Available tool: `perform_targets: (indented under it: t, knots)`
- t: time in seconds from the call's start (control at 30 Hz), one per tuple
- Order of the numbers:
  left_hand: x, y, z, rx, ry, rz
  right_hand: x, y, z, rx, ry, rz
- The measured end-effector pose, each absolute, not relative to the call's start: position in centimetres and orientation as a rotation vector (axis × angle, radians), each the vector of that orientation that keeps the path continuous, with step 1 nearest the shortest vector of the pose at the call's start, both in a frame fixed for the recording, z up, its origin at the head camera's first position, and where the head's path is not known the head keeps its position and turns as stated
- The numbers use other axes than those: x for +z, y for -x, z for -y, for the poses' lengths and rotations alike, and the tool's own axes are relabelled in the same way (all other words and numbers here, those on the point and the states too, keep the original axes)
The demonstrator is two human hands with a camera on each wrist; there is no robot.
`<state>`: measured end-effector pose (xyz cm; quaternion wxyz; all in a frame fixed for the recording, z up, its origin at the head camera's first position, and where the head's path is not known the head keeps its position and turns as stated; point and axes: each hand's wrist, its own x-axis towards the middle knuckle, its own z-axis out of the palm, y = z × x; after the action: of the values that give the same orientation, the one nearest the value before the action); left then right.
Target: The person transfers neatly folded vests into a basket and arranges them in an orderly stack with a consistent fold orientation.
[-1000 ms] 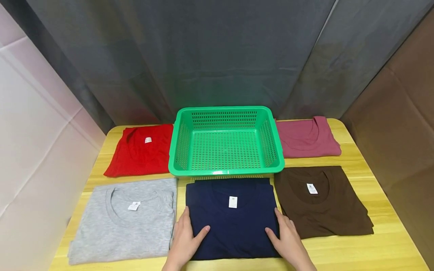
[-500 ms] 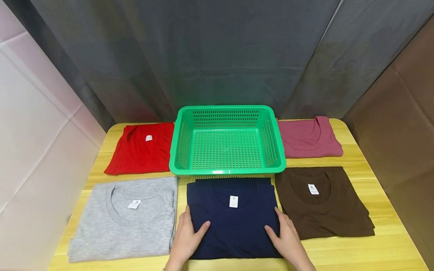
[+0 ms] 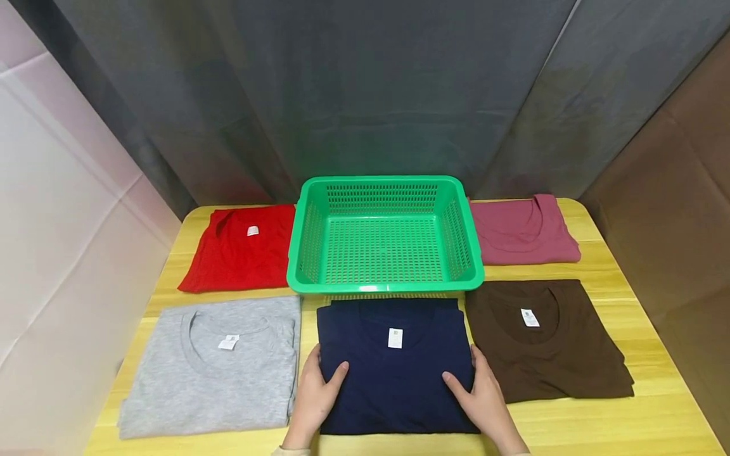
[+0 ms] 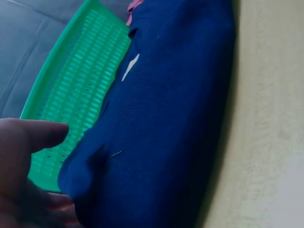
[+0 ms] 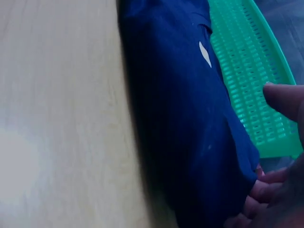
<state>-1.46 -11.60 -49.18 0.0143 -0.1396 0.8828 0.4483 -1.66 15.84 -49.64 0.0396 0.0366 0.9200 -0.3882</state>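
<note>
A folded navy T-shirt (image 3: 393, 380) with a white neck label lies front centre in the head view. My left hand (image 3: 313, 392) is at its left edge, fingers along the side and thumb over the top. On the opposite edge is my right hand (image 3: 483, 399), placed much the same way. Both wrist views show the thumbs raised apart from the cloth. In the right wrist view, the fingers (image 5: 266, 190) touch the shirt's side edge. The left fingertips are partly hidden at the edge in the left wrist view. A green basket (image 3: 384, 288) stands just behind the shirt.
Left of the navy shirt lies a folded grey T-shirt (image 3: 211, 392), with a red one (image 3: 245, 259) behind it. A brown T-shirt (image 3: 553, 361) and a pink one (image 3: 521, 234) lie to the right. A dark curtain (image 3: 376, 88) hangs behind the wooden table (image 3: 627, 424).
Both thumbs have shifted slightly forward and up over the navy T-shirt, and the hands sit closer against its side edges. The T-shirts and basket keep their arrangement; the head view drifts slightly.
</note>
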Motion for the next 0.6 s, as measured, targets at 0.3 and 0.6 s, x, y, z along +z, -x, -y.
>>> perform_targets:
  t: [0.3,0.6]
  knots:
    - [-49.3,1.5,11.6,1.396,0.46,-2.746,-49.2,2.4,-15.4,-1.217,-0.304,-2.734]
    - [-49.5,1.7,11.8,1.498,0.521,-2.637,-48.8,3.2,-15.3,-1.204,-0.346,-2.706]
